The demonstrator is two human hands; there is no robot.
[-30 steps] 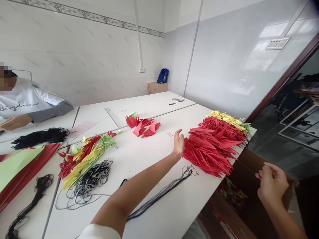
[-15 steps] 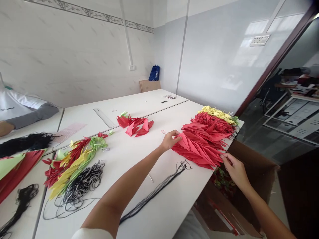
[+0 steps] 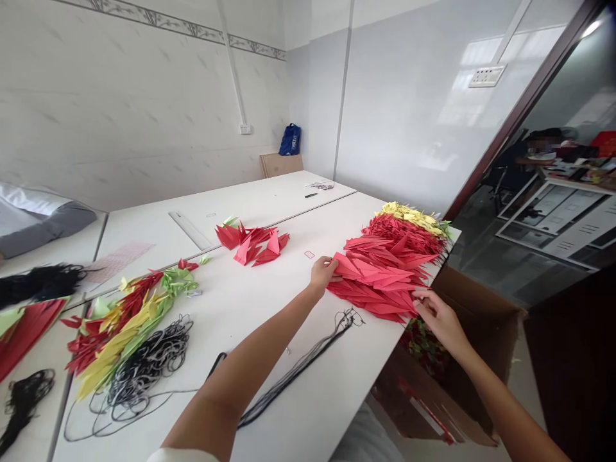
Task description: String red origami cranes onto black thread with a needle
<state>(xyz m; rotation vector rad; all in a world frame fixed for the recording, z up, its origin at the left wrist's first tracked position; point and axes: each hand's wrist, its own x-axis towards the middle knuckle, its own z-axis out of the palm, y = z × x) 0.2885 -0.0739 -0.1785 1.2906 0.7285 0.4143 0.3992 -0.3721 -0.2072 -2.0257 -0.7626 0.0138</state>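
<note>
Left grip [image 3: 321,274]: apart, resting against your red folded-paper pile [image 3: 380,277];
Right grip [image 3: 436,316]: at its near edge; clamped or apart, cannot tell

A craft workroom, plain and workshop-like: long white tables [image 3: 231,199] pushed together hold heaps of folded red paper [image 3: 380,276], yellow and green paper pieces [image 3: 128,327], tangles of black cord [image 3: 149,362] and a long ruler [image 3: 190,230]. A co-worker's grey sleeve [image 3: 43,224] rests on the table at left. The walls [image 3: 120,102] are white tile with a patterned border, and a doorway [image 3: 500,135] opens onto another room with white shelving [image 3: 548,215]
</note>
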